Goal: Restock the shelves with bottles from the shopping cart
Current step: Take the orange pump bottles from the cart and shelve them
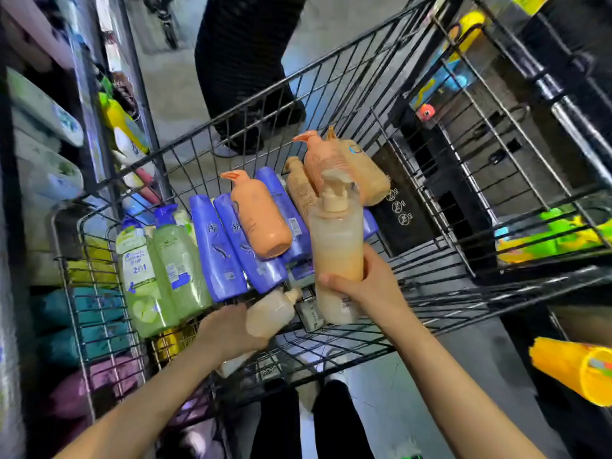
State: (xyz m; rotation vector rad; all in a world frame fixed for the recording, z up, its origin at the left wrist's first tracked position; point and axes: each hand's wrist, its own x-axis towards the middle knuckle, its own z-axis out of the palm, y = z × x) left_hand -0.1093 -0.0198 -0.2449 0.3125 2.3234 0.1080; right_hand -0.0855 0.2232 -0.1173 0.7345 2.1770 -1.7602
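While the R hand (pixel 371 286) holds a tall pale pump bottle (pixel 336 246) upright above the shopping cart (pixel 331 71), fingers & thumb curled round its lower half, the L hand (pixel 228 332) grips a smaller beige bottle (pixel 270 313) tilted at the cart's near edge. Purple bottles (pixel 215 246), green bottles (pixel 165 270) & orange pump bottles (pixel 258 217) lie in the cart; shelves (pixel 49 154) w/ stock stand just to the left.

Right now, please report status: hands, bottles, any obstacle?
Right hand grips tall pump bottle, upright. Left hand grips small bottle. Other bottles in cart. Person stands beyond cart.
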